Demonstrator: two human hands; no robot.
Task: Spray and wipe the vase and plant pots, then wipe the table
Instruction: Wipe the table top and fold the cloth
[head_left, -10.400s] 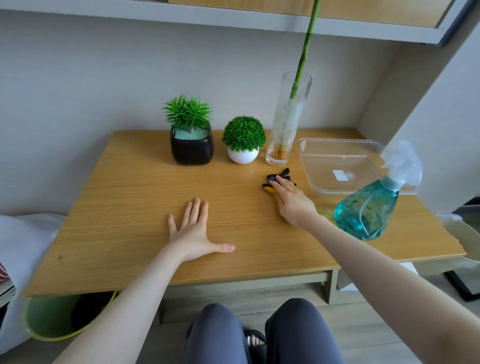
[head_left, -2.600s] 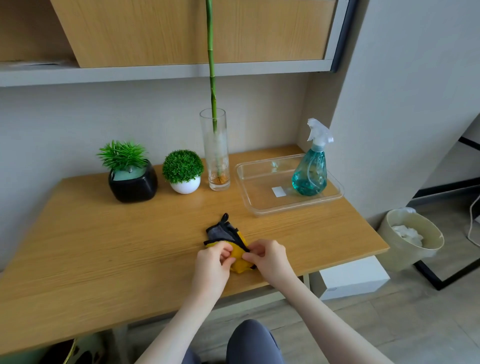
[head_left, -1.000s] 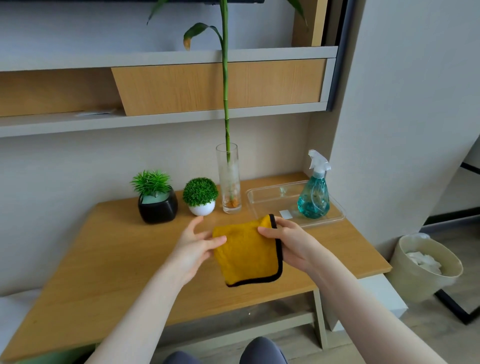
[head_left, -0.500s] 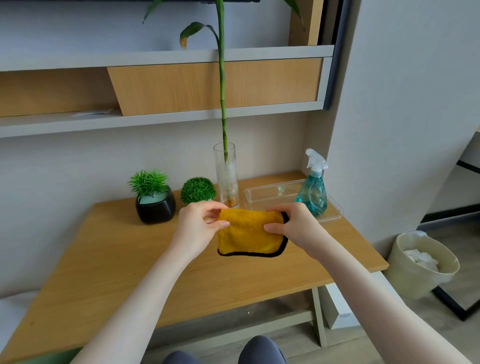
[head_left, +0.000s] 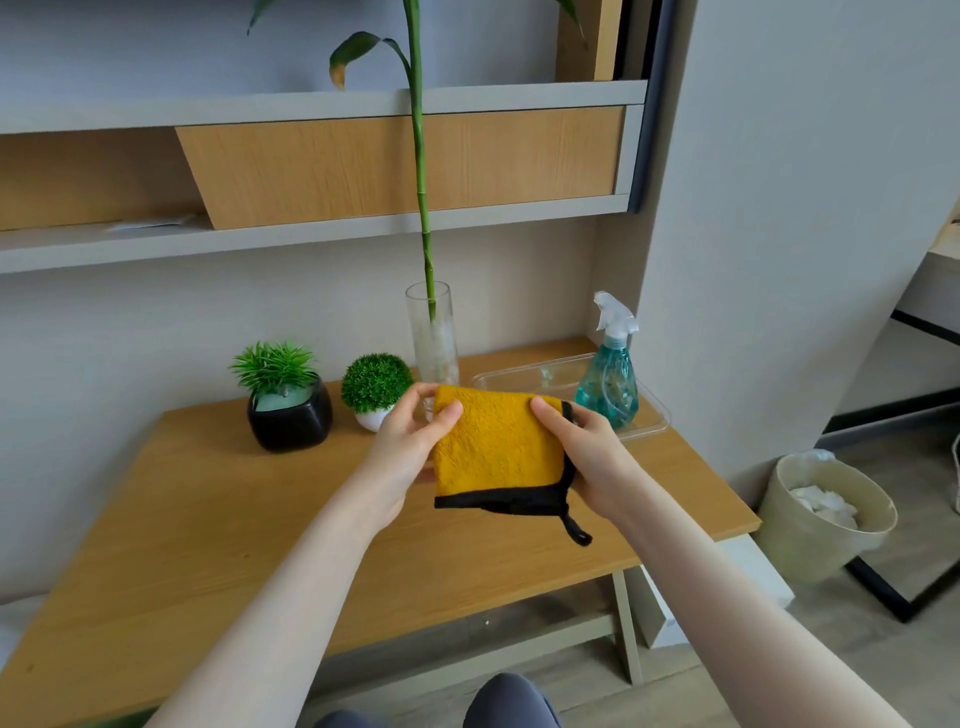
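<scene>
left hand (head_left: 410, 447) and right hand (head_left: 587, 457) are pinching the folded cloth (head_left: 498, 452) by its top corners – hanging above the table (head_left: 208, 519) | cloth is looking light, soft, floppy – gripping the edges suits | vase (head_left: 434, 338) standing at 12 o'clock

Head view, downward over table (head_left: 208, 519)

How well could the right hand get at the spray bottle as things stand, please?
Probably not right away: the right hand and left hand are both holding the cloth. The path itself looks free, since the spray bottle stands upright in the tray just beyond it.
</scene>
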